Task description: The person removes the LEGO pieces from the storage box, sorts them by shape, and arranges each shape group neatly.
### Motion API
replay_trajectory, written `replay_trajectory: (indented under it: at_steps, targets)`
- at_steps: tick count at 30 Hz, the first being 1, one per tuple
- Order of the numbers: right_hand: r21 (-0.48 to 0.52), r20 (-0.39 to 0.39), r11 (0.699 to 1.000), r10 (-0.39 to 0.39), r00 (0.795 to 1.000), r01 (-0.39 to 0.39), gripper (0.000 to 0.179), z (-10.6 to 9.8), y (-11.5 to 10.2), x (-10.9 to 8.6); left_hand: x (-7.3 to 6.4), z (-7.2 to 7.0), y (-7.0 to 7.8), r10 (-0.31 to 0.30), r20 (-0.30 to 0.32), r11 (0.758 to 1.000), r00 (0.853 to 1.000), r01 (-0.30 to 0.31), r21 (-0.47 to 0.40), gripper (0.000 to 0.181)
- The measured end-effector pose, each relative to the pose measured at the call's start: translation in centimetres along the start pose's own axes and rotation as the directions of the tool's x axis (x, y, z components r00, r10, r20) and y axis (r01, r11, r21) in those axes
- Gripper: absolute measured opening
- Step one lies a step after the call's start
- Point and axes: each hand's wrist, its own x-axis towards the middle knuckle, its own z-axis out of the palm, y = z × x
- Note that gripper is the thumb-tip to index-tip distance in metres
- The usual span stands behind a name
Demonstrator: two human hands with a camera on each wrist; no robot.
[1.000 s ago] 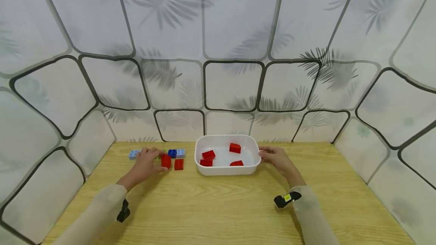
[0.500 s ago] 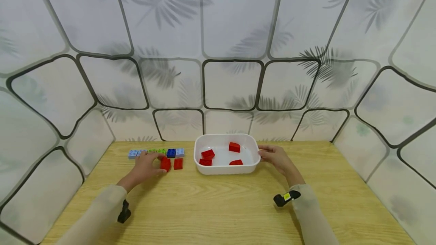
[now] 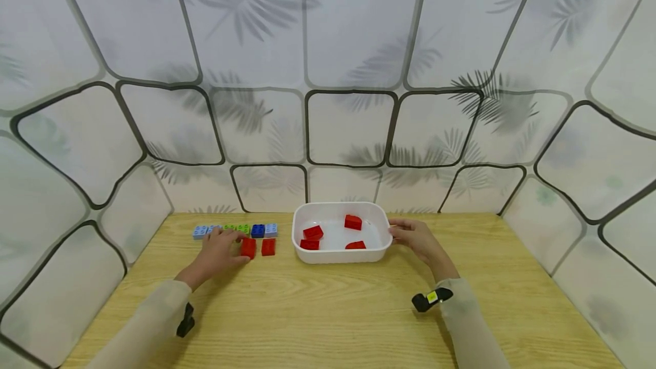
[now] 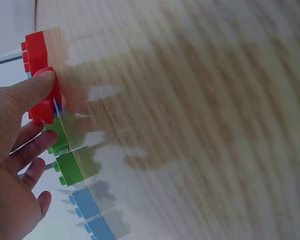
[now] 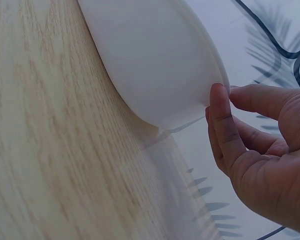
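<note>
My left hand (image 3: 217, 252) pinches a red toy brick (image 3: 248, 248) between thumb and fingers, low over the table. In the left wrist view the thumb lies over the near side of that red brick (image 4: 41, 111). Just right of it stands a second red brick (image 3: 268, 247). At the box's right end, my right hand (image 3: 417, 241) grips the rim of a white plastic box (image 3: 338, 256). The right wrist view shows thumb and fingertips pinching the rim of the box (image 5: 155, 55). Several red bricks, one of them a red brick (image 3: 353, 222) toward the back, lie inside the box.
Behind the left hand runs a row of toy bricks: light blue bricks (image 3: 200, 233), green bricks (image 3: 243, 229), a dark blue brick (image 3: 258, 231) and a pale blue brick (image 3: 270, 230). The wooden table (image 3: 328, 312) meets a patterned cloth wall (image 3: 348, 130) behind the box.
The red brick in my left hand has turned from a tilted pose to a flatter one, in line with the red brick beside it. The right hand and box have stayed put.
</note>
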Motion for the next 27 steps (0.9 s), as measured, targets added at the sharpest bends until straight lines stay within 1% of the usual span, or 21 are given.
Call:
replay_trajectory:
  at_steps: [5,11,15,27]
  targets:
    - [-0.008,0.003,1.0,-0.006,1.0,0.006,0.048,-0.09,0.04,-0.08,0.04,0.13,0.04,0.007,-0.012,1.0,1.0,-0.007,0.014,0.048]
    - [-0.003,0.012,1.0,-0.02,1.0,0.02,0.049,-0.12,0.13,-0.02,0.34,0.45,0.0,0.019,-0.019,0.998,1.0,-0.018,0.052,0.047]
    - [0.002,0.022,1.0,-0.026,0.999,0.026,0.049,-0.08,0.17,0.02,0.59,0.74,0.09,0.026,-0.017,0.998,1.0,-0.025,0.064,0.05]
    - [0.003,-0.003,1.0,-0.008,1.0,0.008,0.047,-0.07,0.1,0.03,0.73,0.77,0.46,0.025,-0.006,0.997,1.0,-0.024,0.074,0.052]
